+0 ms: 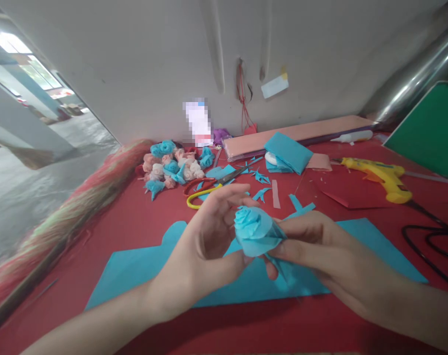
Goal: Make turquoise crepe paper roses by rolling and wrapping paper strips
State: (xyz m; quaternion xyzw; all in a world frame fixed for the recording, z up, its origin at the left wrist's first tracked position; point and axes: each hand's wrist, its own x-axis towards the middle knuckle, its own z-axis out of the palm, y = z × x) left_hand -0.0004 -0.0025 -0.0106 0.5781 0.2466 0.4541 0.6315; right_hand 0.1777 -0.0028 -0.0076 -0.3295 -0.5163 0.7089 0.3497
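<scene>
A light-blue paper rose (254, 228) with a spiral of petals is between my two hands, above the table's middle. My right hand (316, 246) pinches its base between thumb and fingers. From the other side my left hand (212, 246) curves around it, thumb against the lower petals and fingers arched behind the bloom. Below both hands lies a wide sheet of blue crepe paper (142, 273), with a rounded blue petal piece (175, 233) at its far edge. Scissors (209, 190) with red and yellow handles rest beyond my left hand.
Finished paper roses (172, 165) are heaped at the back left. A yellow glue gun (381, 175) with a black cord lies right. Folded blue paper (290, 152), blue scraps (261, 177) and a long pink paper pack (301, 135) sit farther back. A green board (431, 130) stands at right.
</scene>
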